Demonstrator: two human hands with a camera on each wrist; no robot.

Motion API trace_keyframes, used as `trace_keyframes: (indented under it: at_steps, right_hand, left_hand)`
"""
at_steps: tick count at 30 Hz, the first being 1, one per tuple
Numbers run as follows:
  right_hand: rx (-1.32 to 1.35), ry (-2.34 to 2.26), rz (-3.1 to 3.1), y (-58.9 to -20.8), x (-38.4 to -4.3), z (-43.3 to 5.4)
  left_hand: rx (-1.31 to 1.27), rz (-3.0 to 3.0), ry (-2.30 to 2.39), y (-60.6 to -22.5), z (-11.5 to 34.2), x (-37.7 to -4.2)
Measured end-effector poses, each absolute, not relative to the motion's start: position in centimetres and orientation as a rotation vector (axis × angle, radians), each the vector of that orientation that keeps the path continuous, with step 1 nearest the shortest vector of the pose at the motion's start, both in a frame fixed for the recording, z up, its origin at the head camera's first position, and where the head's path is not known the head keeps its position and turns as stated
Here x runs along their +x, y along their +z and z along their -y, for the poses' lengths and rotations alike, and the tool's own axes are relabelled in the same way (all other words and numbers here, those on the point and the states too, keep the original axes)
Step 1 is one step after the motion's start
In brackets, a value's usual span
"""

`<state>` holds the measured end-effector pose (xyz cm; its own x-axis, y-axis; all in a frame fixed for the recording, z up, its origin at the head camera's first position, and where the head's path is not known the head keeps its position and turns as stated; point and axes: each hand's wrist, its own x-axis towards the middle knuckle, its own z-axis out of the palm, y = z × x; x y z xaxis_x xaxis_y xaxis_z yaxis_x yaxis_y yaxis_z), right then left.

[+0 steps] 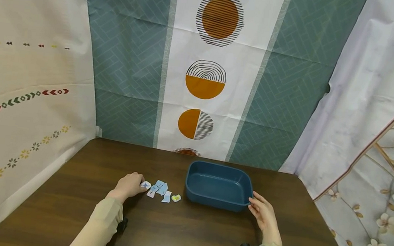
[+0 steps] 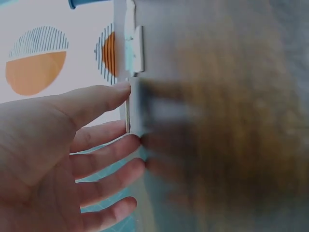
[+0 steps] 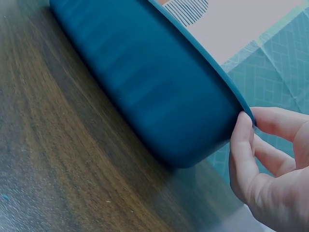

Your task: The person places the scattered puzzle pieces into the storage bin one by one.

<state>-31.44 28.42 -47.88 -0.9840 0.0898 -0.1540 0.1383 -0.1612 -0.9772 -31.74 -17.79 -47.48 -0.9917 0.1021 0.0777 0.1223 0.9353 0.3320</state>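
Note:
My left hand (image 1: 130, 186) is low over the table, thumb and fingers at opposite edges of a small white cardboard piece (image 1: 146, 185) with a blue star-like print. The left wrist view shows that thin piece (image 2: 128, 106) edge-on between thumb and fingers. Just right of it lie several light-blue and white pieces (image 1: 162, 188), some overlapping, and a yellow-green piece (image 1: 176, 198). A dark blue rectangular basin (image 1: 207, 199) with rounded corners stands upright farther right, its visible inside bare. My right hand (image 1: 262, 212) pinches the basin's rim (image 3: 231, 89) at its near right corner.
A brown wooden table (image 1: 178, 233) lies under everything. Patterned cloths hang around it: a green and white one (image 1: 126, 71) at the back, a cream one (image 1: 33, 69) at the left, a floral one (image 1: 376, 166) at the right.

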Motion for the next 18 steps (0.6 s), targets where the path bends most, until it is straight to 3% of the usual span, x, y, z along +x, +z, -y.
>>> trace_keyframes:
  at_steps: [18]
  right_hand:
    - [0.281, -2.334, -2.006, -47.8, -31.3, -28.2]
  left_hand:
    - [-0.296, 2.932, -0.542, -43.3, 13.9, -34.3]
